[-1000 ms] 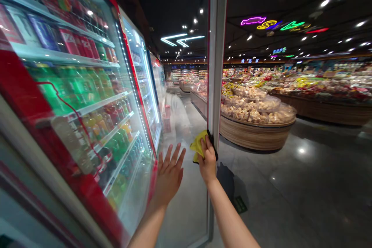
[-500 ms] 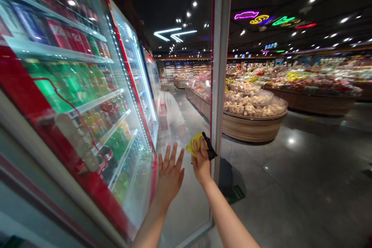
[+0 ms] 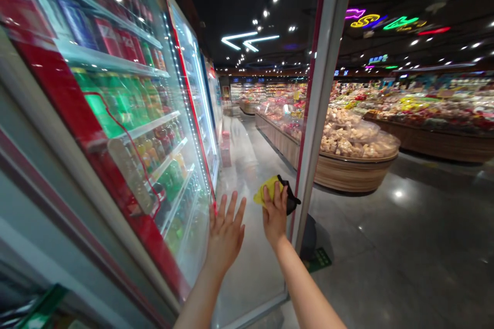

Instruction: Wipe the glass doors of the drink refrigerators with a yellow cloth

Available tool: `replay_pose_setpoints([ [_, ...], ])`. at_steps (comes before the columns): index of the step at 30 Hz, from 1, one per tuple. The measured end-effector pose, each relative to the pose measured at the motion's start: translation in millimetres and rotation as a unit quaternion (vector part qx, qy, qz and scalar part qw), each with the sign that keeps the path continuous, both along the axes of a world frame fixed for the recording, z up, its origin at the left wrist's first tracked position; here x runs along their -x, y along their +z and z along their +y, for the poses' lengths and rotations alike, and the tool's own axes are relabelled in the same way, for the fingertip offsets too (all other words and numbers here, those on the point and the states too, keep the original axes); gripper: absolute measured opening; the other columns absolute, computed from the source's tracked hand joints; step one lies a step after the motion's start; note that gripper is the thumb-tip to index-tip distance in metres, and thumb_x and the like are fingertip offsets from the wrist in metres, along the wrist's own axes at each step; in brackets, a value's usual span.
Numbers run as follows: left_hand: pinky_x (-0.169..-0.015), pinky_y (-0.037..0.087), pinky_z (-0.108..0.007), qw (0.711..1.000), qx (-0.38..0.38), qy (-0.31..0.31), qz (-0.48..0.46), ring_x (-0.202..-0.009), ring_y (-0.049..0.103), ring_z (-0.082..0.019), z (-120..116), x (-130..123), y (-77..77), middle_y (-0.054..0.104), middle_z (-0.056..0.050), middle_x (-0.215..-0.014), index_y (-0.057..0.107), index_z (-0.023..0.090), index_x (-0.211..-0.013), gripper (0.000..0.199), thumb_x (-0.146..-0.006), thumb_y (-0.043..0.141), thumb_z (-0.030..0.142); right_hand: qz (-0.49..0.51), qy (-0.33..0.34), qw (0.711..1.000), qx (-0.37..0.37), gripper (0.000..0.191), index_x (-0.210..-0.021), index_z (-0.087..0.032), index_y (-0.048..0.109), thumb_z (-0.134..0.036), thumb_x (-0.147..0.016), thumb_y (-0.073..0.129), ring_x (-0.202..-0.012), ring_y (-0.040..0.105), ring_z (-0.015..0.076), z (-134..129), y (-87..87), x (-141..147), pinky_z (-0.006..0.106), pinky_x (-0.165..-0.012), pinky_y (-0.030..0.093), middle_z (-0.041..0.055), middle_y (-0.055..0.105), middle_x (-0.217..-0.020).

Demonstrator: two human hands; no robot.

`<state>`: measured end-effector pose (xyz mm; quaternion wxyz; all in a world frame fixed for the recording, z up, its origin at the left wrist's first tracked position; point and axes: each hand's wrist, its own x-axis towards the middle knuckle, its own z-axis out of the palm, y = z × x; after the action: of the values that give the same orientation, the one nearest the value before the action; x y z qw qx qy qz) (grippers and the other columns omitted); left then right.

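Observation:
The glass door (image 3: 250,272) of a drinks fridge stands swung out before me, with a grey and red frame (image 3: 324,82). My left hand (image 3: 226,236) lies flat on the pane, fingers spread and holding nothing. To its right, my right hand (image 3: 275,221) presses a yellow and black cleaning cloth (image 3: 266,190) against the glass close to the frame. The fingers lie over the cloth, which bunches up around them; its black side sticks out to the right. The palm side of both hands is hidden.
On the left, lit fridge shelves hold green bottles (image 3: 119,97) and red cans (image 3: 123,43) behind glass. A red cord (image 3: 135,149) hangs near the fridge's edge. Beyond the door, a round wooden display bin (image 3: 355,172) heaped with packaged goods stands on the grey floor (image 3: 420,247).
My right hand has slid the cloth slightly to the right across the glass. The left hand stays almost where it was. The fridge and door frame have shifted rightward in view.

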<state>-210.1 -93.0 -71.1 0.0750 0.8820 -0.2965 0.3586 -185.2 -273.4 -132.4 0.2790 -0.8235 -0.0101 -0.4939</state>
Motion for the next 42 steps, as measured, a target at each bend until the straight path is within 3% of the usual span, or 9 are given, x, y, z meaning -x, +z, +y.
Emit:
replay_pose_setpoints([
  [5,-0.129,0.007,-0.055,1.0,0.011,-0.009,0.007,-0.157,0.015,-0.03,5,0,-3.8,0.025,-0.007,-0.168,0.03,0.029,-0.16,0.076,-0.092,0.064,0.03,0.021,-0.012,0.997,0.077,0.068,-0.152,-0.042,0.042,-0.005,-0.095,0.043,-0.158,0.007,0.0294,-11,-27.8,17,0.06,-0.12,0.034,-0.0016,0.024,-0.17],
  [10,-0.129,0.005,-0.052,1.0,0.026,0.003,0.012,-0.158,0.014,-0.027,24,4,-8.7,0.026,-0.005,-0.168,0.03,0.031,-0.159,0.077,-0.091,0.065,0.027,-0.001,-0.045,0.999,-0.001,0.075,-0.16,-0.043,0.017,-0.008,-0.097,0.038,-0.158,-0.002,0.0319,-15,5.5,6,0.064,-0.119,0.03,0.0,0.003,-0.173],
  [13,-0.129,0.005,-0.054,0.999,0.035,0.022,0.015,-0.158,0.011,-0.028,31,10,-13.3,0.023,-0.006,-0.168,0.029,0.031,-0.16,0.08,-0.09,0.066,0.025,0.016,-0.028,0.999,0.021,0.073,-0.159,-0.042,0.022,-0.007,-0.097,0.038,-0.158,-0.005,0.0333,10,22.5,3,0.066,-0.119,0.028,0.001,0.005,-0.173],
  [17,-0.128,0.01,-0.057,0.998,0.033,0.043,0.029,-0.158,0.011,-0.031,33,17,-19.9,0.018,-0.007,-0.169,0.026,0.031,-0.16,0.082,-0.089,0.066,0.022,0.076,-0.003,0.99,0.116,0.065,-0.149,-0.04,0.049,-0.005,-0.095,0.043,-0.158,0.004,0.0326,33,4.7,16,0.062,-0.12,0.029,0.0016,0.028,-0.168],
  [21,-0.128,0.013,-0.058,0.996,0.036,0.067,0.036,-0.157,0.013,-0.031,38,26,-24.8,0.018,-0.006,-0.169,0.024,0.032,-0.161,0.081,-0.09,0.062,0.02,0.08,-0.023,0.98,0.179,0.061,-0.14,-0.041,0.059,-0.004,-0.095,0.044,-0.157,0.013,0.0297,13,-15.2,28,0.056,-0.119,0.035,0.0012,0.048,-0.158],
  [28,-0.126,0.017,-0.06,0.992,0.042,0.114,0.028,-0.158,0.011,-0.033,46,36,-30.3,0.016,-0.006,-0.17,0.02,0.033,-0.161,0.084,-0.09,0.061,0.015,0.058,-0.043,0.992,0.106,0.064,-0.154,-0.036,0.041,-0.009,-0.097,0.042,-0.158,0.005,0.0367,29,15.7,16,0.066,-0.117,0.031,0.0078,0.023,-0.169],
  [32,-0.125,0.019,-0.06,0.99,0.036,0.132,0.042,-0.158,0.011,-0.033,44,42,-35.7,0.016,-0.007,-0.17,0.02,0.032,-0.161,0.082,-0.091,0.06,0.017,0.114,0.023,0.977,0.179,0.062,-0.15,-0.042,0.046,-0.011,-0.096,0.047,-0.155,0.023,0.0335,46,5.5,30,0.061,-0.12,0.026,0.0032,0.037,-0.164],
  [37,-0.127,0.014,-0.059,0.987,0.026,0.152,0.055,-0.158,0.009,-0.033,44,49,-43.2,0.014,-0.007,-0.171,0.022,0.032,-0.161,0.083,-0.09,0.061,0.017,0.115,0.054,0.962,0.241,0.061,-0.143,-0.047,0.052,-0.009,-0.096,0.047,-0.145,0.042,0.0253,9,-16.8,46,0.049,-0.122,0.023,-0.0042,0.055,-0.152],
  [42,-0.127,0.015,-0.058,0.985,0.014,0.164,0.049,-0.158,0.007,-0.032,44,50,-49.3,0.011,-0.007,-0.171,0.023,0.031,-0.161,0.082,-0.089,0.061,0.017,0.13,-0.011,0.972,0.198,0.055,-0.14,-0.043,0.058,-0.011,-0.098,0.044,-0.147,0.037,0.033,11,4.7,40,0.056,-0.118,0.026,0.0017,0.053,-0.153],
])
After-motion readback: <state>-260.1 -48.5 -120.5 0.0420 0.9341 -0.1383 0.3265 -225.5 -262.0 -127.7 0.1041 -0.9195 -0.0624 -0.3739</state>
